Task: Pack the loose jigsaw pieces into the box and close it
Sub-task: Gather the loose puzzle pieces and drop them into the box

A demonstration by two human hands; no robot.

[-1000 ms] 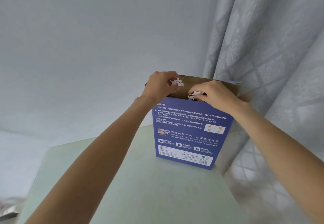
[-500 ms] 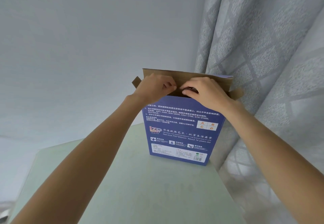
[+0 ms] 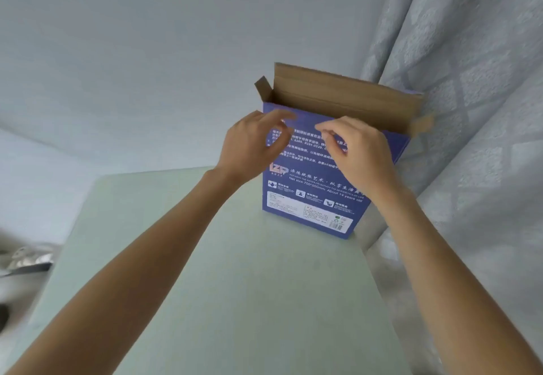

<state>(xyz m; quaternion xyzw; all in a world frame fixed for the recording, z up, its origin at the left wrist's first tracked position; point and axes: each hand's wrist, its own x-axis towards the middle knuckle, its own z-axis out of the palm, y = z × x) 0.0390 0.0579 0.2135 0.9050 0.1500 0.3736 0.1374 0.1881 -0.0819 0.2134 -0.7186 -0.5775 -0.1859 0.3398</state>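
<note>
Boxes: one, a blue box (image 3: 320, 186) printed with white text, standing upright at the far right corner of the table (image 3: 223, 286), its top open.
Flaps: three in view. The long brown lid flap (image 3: 346, 92) stands up at the back; a small side flap (image 3: 263, 87) sticks out at the left end and another (image 3: 423, 123) at the right end.
Hands: two, both bare, both in front of the box's upper face and below its open rim.
Left hand (image 3: 252, 147): fingers loosely curled, thumb and forefinger apart, nothing held; it is blurred.
Right hand (image 3: 357, 151): fingers bent, thumb and forefinger tips close together, with no piece visible between them; whether they touch I cannot tell.
Jigsaw pieces: none visible outside the box; the inside of the box is hidden by its front wall.
Change: a second ago each hand held pale pieces over the opening; half a second ago both hands were at the rim. Now they have dropped lower and come away from the opening with nothing in them. The lid flap is upright as before.
Around: a pale plain wall (image 3: 147, 51) behind, a grey patterned curtain (image 3: 470, 81) just right of the box and touching its far corner, and a blurred silvery object (image 3: 25, 258) at the left edge, below table level.
In the way: both hands cover part of the printed text on the box.
</note>
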